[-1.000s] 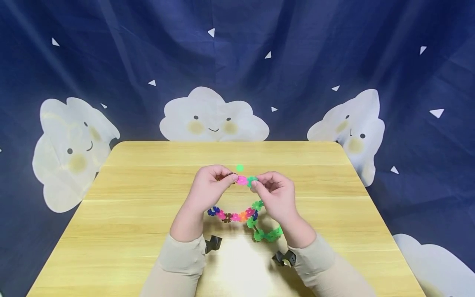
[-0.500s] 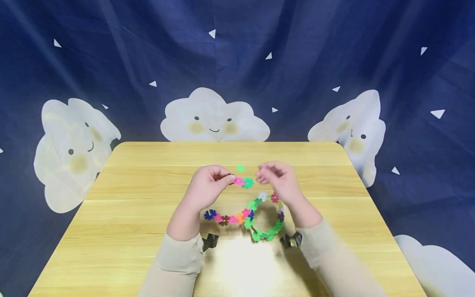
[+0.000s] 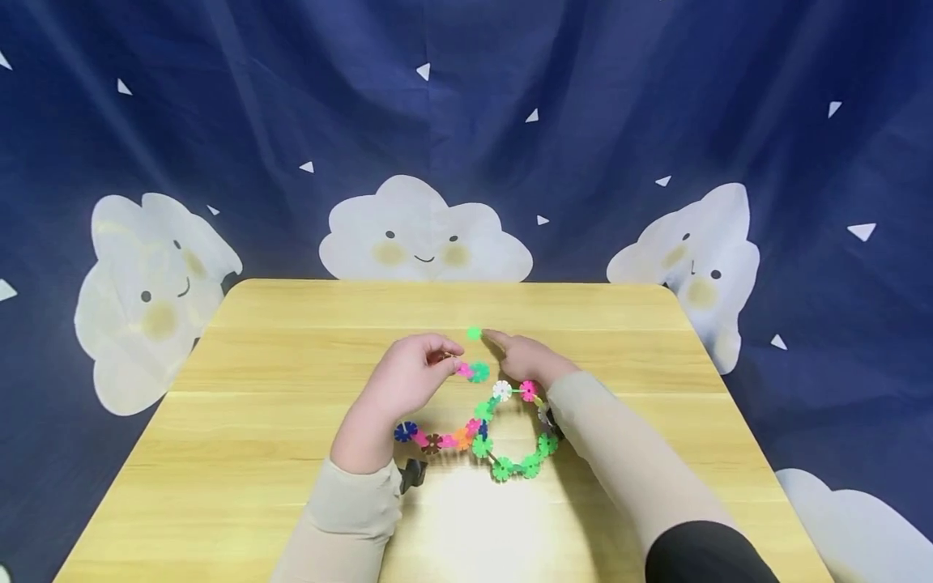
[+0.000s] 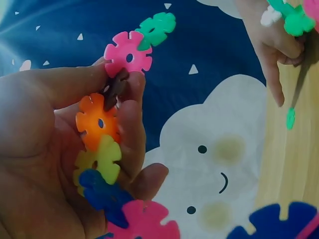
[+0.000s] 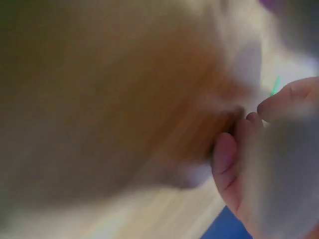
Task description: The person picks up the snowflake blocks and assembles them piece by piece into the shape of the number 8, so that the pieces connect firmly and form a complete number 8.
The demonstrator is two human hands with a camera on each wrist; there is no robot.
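Note:
My left hand pinches a chain of interlocking plastic snowflake discs at a brown disc. Past the fingertips, a pink disc and a teal disc form the free end. Orange, yellow and blue discs run down along the palm in the left wrist view. My right hand reaches over the table with its index finger stretched out, the tip right at a loose green disc. Its other fingers are bent, with nothing seen in them.
The chain continues below the hands as a strand with a dark blue disc, then a loop of mostly green discs, partly under the right forearm. All this is over a wooden table before a blue cloud-patterned curtain.
My right hand let go of the teal end disc, drew away to the right, then reached forward to the loose green disc. My left hand keeps its pinch and has dipped slightly.

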